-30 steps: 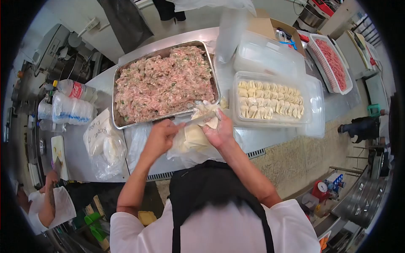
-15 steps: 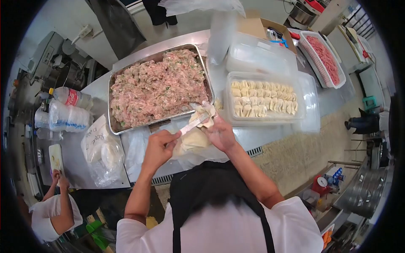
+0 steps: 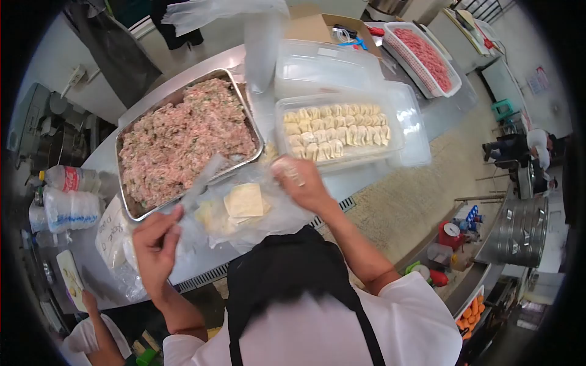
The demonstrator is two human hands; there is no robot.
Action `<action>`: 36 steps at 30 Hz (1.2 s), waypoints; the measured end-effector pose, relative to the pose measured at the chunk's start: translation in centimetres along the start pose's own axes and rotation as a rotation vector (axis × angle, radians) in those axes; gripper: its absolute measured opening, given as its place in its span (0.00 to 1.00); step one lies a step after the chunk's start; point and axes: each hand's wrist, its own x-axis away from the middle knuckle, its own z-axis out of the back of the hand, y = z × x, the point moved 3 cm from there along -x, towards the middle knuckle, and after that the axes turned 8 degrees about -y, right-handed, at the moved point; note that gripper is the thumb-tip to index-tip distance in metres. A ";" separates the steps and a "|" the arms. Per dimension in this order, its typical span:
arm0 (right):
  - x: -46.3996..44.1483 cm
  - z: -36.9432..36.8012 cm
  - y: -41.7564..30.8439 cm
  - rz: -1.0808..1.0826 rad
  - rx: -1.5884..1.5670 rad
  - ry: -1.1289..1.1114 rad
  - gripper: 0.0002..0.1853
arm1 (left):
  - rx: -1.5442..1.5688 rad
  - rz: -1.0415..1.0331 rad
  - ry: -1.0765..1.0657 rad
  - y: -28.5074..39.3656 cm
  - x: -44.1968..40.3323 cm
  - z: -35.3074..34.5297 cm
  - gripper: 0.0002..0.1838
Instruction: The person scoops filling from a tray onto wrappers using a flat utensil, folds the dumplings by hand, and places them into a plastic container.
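Note:
My left hand (image 3: pixel 157 244) is closed beside the near edge of the metal tray (image 3: pixel 259 143). From its fingertips a pale flat spatula (image 3: pixel 210 172), blurred, reaches to the tray rim. Ground meat mixture (image 3: pixel 186 137) with green flecks fills the tray. My right hand (image 3: pixel 305 186) is closed around a pale dumpling (image 3: pixel 291 172), partly hidden by the fingers. Between my hands, a stack of square dough wrappers (image 3: pixel 245 202) lies on clear plastic. Just beyond my right hand, rows of folded dumplings (image 3: pixel 339 125) sit in a clear plastic container (image 3: pixel 394 149).
Container lids (image 3: pixel 412 137) lie around the dumpling container. A white basket of ground meat (image 3: pixel 455 91) and a cardboard box (image 3: pixel 302 24) stand at the back. Bottles (image 3: pixel 70 179) and cups are at left. A co-worker's arm (image 3: pixel 97 323) is near a cutting board (image 3: pixel 68 274).
My hands have moved apart. The left moved with the spatula to the tray's near edge; the right has closed around the filled wrapper. The wrapper stack is now uncovered, and the view has shifted right.

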 end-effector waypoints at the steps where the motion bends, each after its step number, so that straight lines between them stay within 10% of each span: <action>1: 0.5 2.1 -0.3 0.099 0.192 0.222 0.08 | 0.034 -0.004 0.063 -0.1 0.1 0.7 0.19; 7: 1.9 15.5 1.4 -0.427 0.107 0.336 0.22 | 0.136 0.062 0.099 -2.1 0.1 0.0 0.22; 16: 1.0 15.7 3.9 -0.250 0.810 -0.172 0.18 | 0.159 0.194 -0.022 -3.5 -0.2 -1.0 0.22; 25: -1.1 15.2 4.6 -0.627 0.695 -0.114 0.29 | 0.155 0.144 0.054 -4.1 0.3 -0.7 0.23; 36: -1.0 14.0 4.3 -0.528 0.763 -0.008 0.28 | 0.181 0.189 0.054 -5.7 1.2 -1.0 0.23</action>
